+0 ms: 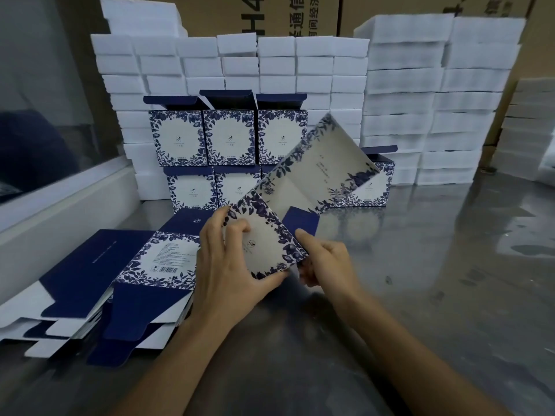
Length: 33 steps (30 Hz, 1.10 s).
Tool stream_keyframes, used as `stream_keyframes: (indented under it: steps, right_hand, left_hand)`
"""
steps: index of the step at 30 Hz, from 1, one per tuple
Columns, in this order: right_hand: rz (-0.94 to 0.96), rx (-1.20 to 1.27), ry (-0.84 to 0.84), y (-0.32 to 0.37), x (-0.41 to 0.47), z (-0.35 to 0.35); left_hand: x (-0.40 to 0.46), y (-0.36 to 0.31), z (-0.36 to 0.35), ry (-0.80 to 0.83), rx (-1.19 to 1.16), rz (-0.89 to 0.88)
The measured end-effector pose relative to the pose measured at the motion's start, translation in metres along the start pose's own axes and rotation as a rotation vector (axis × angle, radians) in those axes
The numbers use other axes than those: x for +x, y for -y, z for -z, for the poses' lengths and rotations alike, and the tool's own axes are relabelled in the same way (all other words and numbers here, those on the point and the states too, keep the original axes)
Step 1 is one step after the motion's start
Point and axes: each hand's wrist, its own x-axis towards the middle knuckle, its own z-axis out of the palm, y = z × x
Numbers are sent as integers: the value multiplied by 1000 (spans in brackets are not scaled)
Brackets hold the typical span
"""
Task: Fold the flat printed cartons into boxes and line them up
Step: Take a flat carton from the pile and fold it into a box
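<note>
Blue-printed carton (seemingly half-open) between left hand and right hand, both pinching it.

Flat cartons lie on the table at the left, folded boxes behind them, foam blocks farther back.

Steel table: flat cartons, boxes

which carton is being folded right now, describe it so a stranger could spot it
Start at the wall of white foam blocks and the finished boxes stacked before it. Nearer, over the grey table, one carton is held between both hands. Unlike its neighbours, it is tilted, half-open and off the surface.
</note>
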Motion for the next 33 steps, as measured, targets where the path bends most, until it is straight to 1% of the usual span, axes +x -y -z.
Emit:
stream_keyframes:
  steps: [4,8,10,12,14,16,19,22,25,27,31,33]
  right_hand:
    - [53,-77,48,1,-3,-2]
    - [56,-111,10,1,-3,-1]
    - [54,-53,4,2,-4,-2]
    - [32,54,15,2,-4,-2]
    - [-11,164,13,3,-3,-3]
    - [-40,216,4,5,-2,-2]
    - [-35,173,-25,4,2,-3]
    - [30,109,-52,6,4,0]
    - [111,76,-69,10,5,4]
    - [127,70,-60,11,6,7]
    - [107,33,-43,13,5,9]
    - [124,24,-47,15,3,9]
  left_hand:
    - [0,2,2,1,-22,24]
    - [2,0,1,-10,-3,22]
    - [3,0,1,-35,-37,30]
    - [3,0,2,-51,-136,66]
    - [2,1,3,-30,-287,146]
    - [2,2,2,8,-415,230]
    - [2,3,4,55,-627,383]
    - [2,3,4,142,-943,521]
    - [7,1,6,133,-1199,787]
    - [11,-2,6,140,-1250,866]
    - [10,-4,7,171,-1185,878]
    - [11,-2,9,208,-1201,902]
